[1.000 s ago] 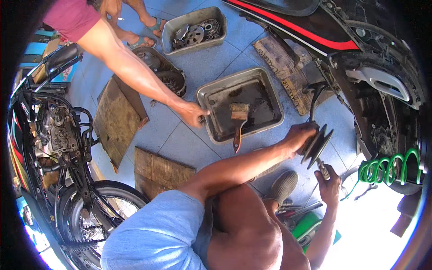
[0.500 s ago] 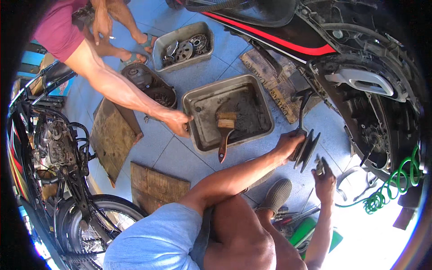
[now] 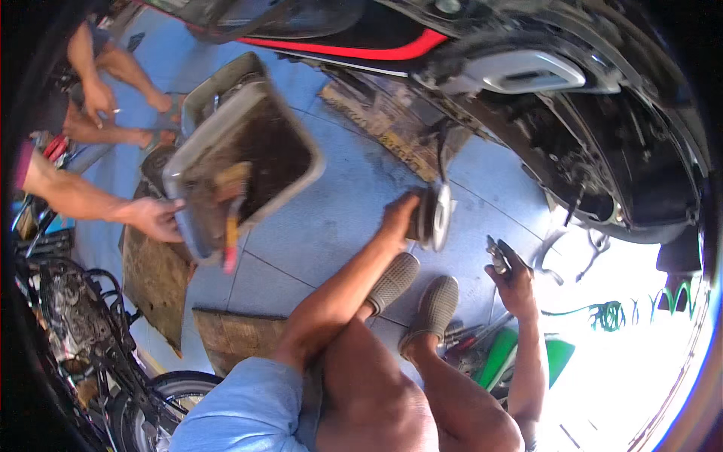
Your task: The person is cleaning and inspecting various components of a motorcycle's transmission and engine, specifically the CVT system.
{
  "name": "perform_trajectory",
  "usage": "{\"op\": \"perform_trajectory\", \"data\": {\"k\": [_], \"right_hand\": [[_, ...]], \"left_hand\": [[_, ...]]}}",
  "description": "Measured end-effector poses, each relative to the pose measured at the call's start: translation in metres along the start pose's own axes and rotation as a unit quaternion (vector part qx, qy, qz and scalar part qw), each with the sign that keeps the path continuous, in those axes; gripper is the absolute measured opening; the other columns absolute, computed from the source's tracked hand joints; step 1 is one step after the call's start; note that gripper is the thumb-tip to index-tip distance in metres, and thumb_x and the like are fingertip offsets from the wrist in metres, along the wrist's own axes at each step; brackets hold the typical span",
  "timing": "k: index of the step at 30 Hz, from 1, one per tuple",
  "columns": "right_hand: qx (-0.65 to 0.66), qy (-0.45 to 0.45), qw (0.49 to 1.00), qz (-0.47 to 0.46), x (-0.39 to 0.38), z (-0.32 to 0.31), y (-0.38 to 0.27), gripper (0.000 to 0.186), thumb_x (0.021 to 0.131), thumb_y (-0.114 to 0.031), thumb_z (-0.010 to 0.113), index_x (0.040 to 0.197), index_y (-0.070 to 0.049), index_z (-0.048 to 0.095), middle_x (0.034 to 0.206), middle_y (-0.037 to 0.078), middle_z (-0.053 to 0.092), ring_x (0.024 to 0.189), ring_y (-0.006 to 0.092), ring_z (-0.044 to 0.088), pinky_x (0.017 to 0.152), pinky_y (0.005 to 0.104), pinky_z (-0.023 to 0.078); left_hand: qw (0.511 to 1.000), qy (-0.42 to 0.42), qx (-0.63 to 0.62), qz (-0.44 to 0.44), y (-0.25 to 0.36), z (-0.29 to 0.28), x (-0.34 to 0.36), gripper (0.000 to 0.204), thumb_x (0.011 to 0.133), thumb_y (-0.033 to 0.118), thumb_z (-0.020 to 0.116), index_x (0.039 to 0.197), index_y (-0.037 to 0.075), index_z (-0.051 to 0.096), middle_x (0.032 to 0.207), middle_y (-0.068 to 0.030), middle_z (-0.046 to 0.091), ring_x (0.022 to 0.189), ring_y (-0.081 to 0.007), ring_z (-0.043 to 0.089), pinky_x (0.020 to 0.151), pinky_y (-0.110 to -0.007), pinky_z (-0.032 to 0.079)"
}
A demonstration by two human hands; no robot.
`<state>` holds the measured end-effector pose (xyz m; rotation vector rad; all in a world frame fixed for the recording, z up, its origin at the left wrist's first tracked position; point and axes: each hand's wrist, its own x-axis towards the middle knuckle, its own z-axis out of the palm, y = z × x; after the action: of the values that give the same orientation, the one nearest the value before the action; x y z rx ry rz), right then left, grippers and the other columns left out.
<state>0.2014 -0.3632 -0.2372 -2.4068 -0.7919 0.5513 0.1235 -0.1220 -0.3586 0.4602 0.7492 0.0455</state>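
Blue tiled floor [image 3: 339, 218] beside stripped scooter [image 3: 602, 151]. Left hand [image 3: 397, 220] clamped on grooved pulley [image 3: 435, 216], now nearer scooter than half-second ago. Right hand [image 3: 514, 282] closed round small tool [image 3: 495, 256] (kind unclear). Co-worker's hand [image 3: 151, 218] dragging oily metal tray [image 3: 248, 151] leftward, clearing working space.

The left hand [image 3: 398, 218] covers the near face of the round metal disc [image 3: 435, 217], so how the fingers sit on it cannot be told. The small tool [image 3: 495, 255] in the right hand [image 3: 516, 282] is too small to identify. The scooter [image 3: 527, 90] runs off the top edge. Glare washes out the lower right floor [image 3: 625, 361].
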Motion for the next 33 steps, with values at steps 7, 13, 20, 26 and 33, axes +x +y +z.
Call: {"op": "perform_trajectory", "data": {"k": [7, 13, 20, 26, 33], "right_hand": [[-0.073, -0.056, 0.996, -0.001, -0.008, 0.008, -0.005, 0.058, 0.080, -0.023, 0.074, 0.132, -0.009, 0.052, 0.114, 0.017, 0.065, 0.100, 0.0394, 0.062, 0.081, 0.0450, 0.051], [-0.051, -0.071, 0.996, 0.002, -0.020, 0.005, 0.003, 0.058, 0.078, -0.007, 0.072, 0.131, 0.000, 0.050, 0.118, 0.022, 0.062, 0.102, 0.0394, 0.061, 0.085, 0.0437, 0.049], [-0.054, -0.082, 0.995, -0.028, -0.005, 0.020, -0.007, 0.059, 0.074, -0.006, 0.072, 0.129, 0.003, 0.051, 0.108, 0.023, 0.065, 0.092, 0.0405, 0.064, 0.078, 0.0444, 0.051], [-0.065, -0.101, 0.992, -0.036, 0.003, 0.012, -0.027, 0.058, 0.074, -0.007, 0.072, 0.127, 0.006, 0.051, 0.105, 0.025, 0.065, 0.090, 0.0416, 0.064, 0.075, 0.0465, 0.052], [-0.086, -0.075, 0.986, -0.120, -0.029, -0.032, -0.102, 0.062, 0.069, -0.011, 0.078, 0.126, 0.002, 0.055, 0.094, 0.022, 0.068, 0.076, 0.0346, 0.067, 0.068, 0.0400, 0.052]], "left_hand": [[0.896, 0.144, 0.323, 0.267, 0.036, -0.048, 0.019, 0.036, 0.073, 0.025, 0.070, 0.104, 0.008, 0.063, 0.088, -0.0102, 0.071, 0.082, -0.0249, 0.069, 0.071, -0.037, 0.054], [0.670, 0.218, 0.661, 0.258, 0.029, -0.011, 0.014, 0.089, 0.064, 0.044, 0.079, 0.143, 0.025, 0.043, 0.127, -0.0281, 0.046, 0.113, -0.0457, 0.046, 0.094, -0.054, 0.041], [0.494, 0.152, 0.783, 0.345, 0.047, -0.019, 0.011, 0.092, 0.061, 0.042, 0.082, 0.142, 0.025, 0.044, 0.135, -0.0291, 0.034, 0.115, -0.0424, 0.039, 0.090, -0.054, 0.036], [0.397, 0.118, 0.803, 0.429, 0.021, -0.055, 0.034, 0.095, 0.059, 0.035, 0.084, 0.142, 0.023, 0.042, 0.144, -0.0315, 0.026, 0.128, -0.0475, 0.030, 0.096, -0.060, 0.030], [0.491, 0.037, 0.782, 0.381, 0.102, -0.058, -0.022, 0.101, 0.071, 0.044, 0.079, 0.149, 0.012, 0.024, 0.143, -0.0302, 0.029, 0.131, -0.0457, 0.033, 0.105, -0.060, 0.030]]}}
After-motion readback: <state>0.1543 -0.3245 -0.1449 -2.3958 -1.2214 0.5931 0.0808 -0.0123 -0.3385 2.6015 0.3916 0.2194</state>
